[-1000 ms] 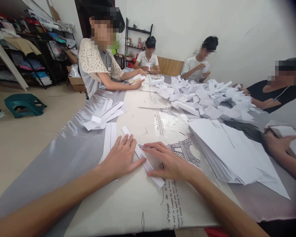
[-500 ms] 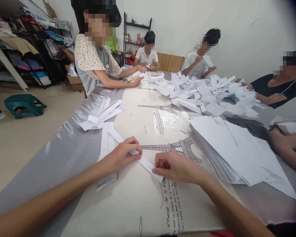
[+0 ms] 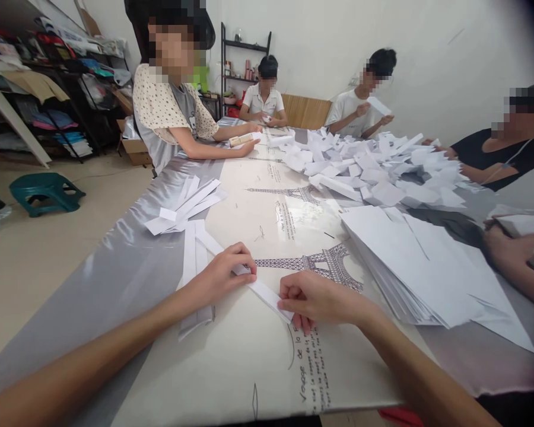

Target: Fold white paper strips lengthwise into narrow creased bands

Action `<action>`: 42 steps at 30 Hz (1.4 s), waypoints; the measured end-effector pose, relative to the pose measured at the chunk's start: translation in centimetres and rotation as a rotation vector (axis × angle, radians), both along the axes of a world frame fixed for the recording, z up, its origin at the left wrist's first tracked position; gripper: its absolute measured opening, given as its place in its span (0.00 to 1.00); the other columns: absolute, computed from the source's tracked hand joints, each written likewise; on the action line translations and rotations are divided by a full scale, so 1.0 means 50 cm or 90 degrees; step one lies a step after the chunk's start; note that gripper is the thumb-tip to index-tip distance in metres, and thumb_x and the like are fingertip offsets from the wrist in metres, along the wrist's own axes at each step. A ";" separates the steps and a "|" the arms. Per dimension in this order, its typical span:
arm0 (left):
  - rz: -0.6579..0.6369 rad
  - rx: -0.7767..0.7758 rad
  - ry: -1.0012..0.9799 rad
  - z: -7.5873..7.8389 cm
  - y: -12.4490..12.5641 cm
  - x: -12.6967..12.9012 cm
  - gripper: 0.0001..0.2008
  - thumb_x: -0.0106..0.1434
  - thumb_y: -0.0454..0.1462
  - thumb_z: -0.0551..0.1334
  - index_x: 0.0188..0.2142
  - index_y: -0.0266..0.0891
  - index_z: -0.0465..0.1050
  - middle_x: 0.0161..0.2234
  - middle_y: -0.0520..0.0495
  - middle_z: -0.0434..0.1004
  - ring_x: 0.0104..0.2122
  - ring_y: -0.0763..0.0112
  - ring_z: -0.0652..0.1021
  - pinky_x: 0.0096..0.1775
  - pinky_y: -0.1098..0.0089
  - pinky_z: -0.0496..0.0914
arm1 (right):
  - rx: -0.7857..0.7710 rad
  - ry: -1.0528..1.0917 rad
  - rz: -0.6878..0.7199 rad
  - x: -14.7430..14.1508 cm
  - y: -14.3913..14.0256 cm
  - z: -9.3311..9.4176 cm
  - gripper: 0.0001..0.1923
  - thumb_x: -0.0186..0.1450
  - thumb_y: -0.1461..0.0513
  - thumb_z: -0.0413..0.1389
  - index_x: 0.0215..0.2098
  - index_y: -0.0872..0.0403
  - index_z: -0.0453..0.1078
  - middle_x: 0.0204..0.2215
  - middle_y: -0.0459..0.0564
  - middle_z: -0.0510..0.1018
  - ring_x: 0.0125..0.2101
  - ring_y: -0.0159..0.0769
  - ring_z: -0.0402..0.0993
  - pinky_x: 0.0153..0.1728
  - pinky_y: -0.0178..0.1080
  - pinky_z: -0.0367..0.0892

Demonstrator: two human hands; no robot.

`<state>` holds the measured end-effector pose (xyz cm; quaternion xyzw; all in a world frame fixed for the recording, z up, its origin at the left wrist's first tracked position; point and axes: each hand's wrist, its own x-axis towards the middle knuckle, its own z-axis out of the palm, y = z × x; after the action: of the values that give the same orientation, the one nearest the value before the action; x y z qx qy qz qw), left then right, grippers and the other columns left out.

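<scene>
A long folded white paper strip (image 3: 261, 290) lies slanted on the table in front of me. My left hand (image 3: 225, 271) pinches its upper part with curled fingers. My right hand (image 3: 311, 298) grips its lower end, fingers closed around the edge. Just left of my left hand lie two more folded strips (image 3: 192, 252), side by side, partly under my wrist. The cloth (image 3: 267, 356) under the strip bears Eiffel Tower drawings and printed script.
A fanned stack of white sheets (image 3: 420, 267) lies to my right, a co-worker's hand (image 3: 507, 246) at its far side. A heap of folded papers (image 3: 374, 166) fills the far right of the table. More strips (image 3: 184, 207) lie at left. Several people sit around; a green stool (image 3: 44, 190) stands on the floor.
My hands were pressing flat on the strip; both have curled and now pinch it at its ends. The camera view has shifted slightly upward.
</scene>
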<state>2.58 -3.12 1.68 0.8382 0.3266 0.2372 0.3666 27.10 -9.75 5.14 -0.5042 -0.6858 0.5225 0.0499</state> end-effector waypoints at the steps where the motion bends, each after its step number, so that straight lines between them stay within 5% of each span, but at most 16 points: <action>1: -0.003 0.007 0.002 0.000 -0.002 0.000 0.07 0.69 0.41 0.61 0.36 0.43 0.74 0.42 0.49 0.70 0.43 0.63 0.74 0.47 0.61 0.70 | 0.006 -0.005 0.003 0.000 0.000 0.000 0.10 0.69 0.59 0.54 0.31 0.53 0.63 0.23 0.45 0.79 0.19 0.30 0.76 0.21 0.33 0.69; 6: -0.021 0.063 0.057 -0.003 -0.011 0.001 0.11 0.66 0.46 0.66 0.39 0.43 0.70 0.44 0.49 0.68 0.47 0.61 0.71 0.50 0.60 0.68 | 0.064 -0.071 0.025 0.001 -0.003 -0.001 0.10 0.71 0.58 0.53 0.31 0.52 0.63 0.21 0.43 0.76 0.19 0.30 0.73 0.21 0.34 0.65; 9: -0.019 0.083 0.088 -0.006 -0.011 0.003 0.11 0.67 0.47 0.65 0.39 0.43 0.69 0.45 0.49 0.68 0.47 0.60 0.70 0.49 0.60 0.67 | 0.225 -0.126 0.032 0.006 -0.003 -0.004 0.08 0.68 0.57 0.57 0.34 0.52 0.67 0.22 0.42 0.74 0.23 0.32 0.70 0.24 0.35 0.62; 13: -0.022 0.083 0.103 -0.005 -0.009 0.004 0.11 0.67 0.46 0.65 0.40 0.43 0.68 0.46 0.48 0.68 0.48 0.60 0.69 0.49 0.60 0.68 | 0.407 -0.089 0.133 0.011 -0.003 -0.002 0.06 0.69 0.62 0.58 0.44 0.50 0.75 0.37 0.46 0.77 0.30 0.31 0.71 0.31 0.36 0.65; 21: -0.017 0.139 0.144 0.006 -0.025 0.000 0.11 0.71 0.48 0.58 0.44 0.44 0.67 0.61 0.44 0.64 0.61 0.54 0.67 0.57 0.54 0.68 | 0.477 -0.092 0.236 0.012 -0.007 -0.003 0.13 0.74 0.62 0.52 0.48 0.47 0.79 0.40 0.46 0.79 0.28 0.29 0.72 0.32 0.36 0.66; 25: -0.022 0.214 0.222 -0.009 -0.027 0.002 0.19 0.75 0.49 0.51 0.58 0.43 0.63 0.72 0.42 0.52 0.71 0.55 0.54 0.68 0.50 0.54 | 0.546 -0.166 0.263 0.000 -0.021 -0.001 0.13 0.74 0.63 0.51 0.46 0.49 0.79 0.40 0.47 0.80 0.27 0.30 0.72 0.28 0.37 0.64; 28: -0.025 0.257 0.270 -0.028 -0.022 0.003 0.28 0.77 0.50 0.46 0.70 0.42 0.50 0.74 0.42 0.44 0.73 0.58 0.49 0.70 0.53 0.48 | 0.644 -0.264 0.300 -0.018 -0.045 -0.007 0.14 0.73 0.70 0.49 0.41 0.56 0.78 0.34 0.50 0.78 0.29 0.36 0.72 0.29 0.40 0.65; 31: -0.024 0.277 0.295 -0.038 -0.019 0.002 0.29 0.78 0.48 0.43 0.73 0.42 0.44 0.75 0.44 0.40 0.73 0.61 0.46 0.71 0.55 0.46 | 0.747 -0.294 0.288 -0.027 -0.074 -0.019 0.16 0.72 0.73 0.46 0.44 0.61 0.75 0.36 0.55 0.77 0.32 0.40 0.73 0.32 0.43 0.69; 36: -0.025 0.292 0.287 -0.041 -0.019 0.001 0.28 0.78 0.48 0.43 0.74 0.45 0.44 0.75 0.46 0.40 0.73 0.61 0.47 0.70 0.55 0.47 | 0.757 -0.303 0.244 -0.018 -0.123 -0.039 0.17 0.68 0.76 0.47 0.44 0.60 0.75 0.42 0.59 0.78 0.36 0.42 0.75 0.36 0.45 0.75; 42: -0.035 0.299 0.275 -0.046 -0.016 -0.001 0.28 0.78 0.48 0.44 0.74 0.46 0.44 0.75 0.47 0.39 0.73 0.60 0.47 0.70 0.55 0.47 | 0.809 -0.335 0.179 -0.028 -0.179 -0.063 0.26 0.60 0.74 0.51 0.56 0.64 0.72 0.55 0.66 0.77 0.50 0.52 0.77 0.48 0.50 0.78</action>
<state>2.54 -3.91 -0.64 0.9394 0.3104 0.1130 0.0915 25.68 -18.72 1.99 -0.3940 -0.9061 -0.1176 0.0992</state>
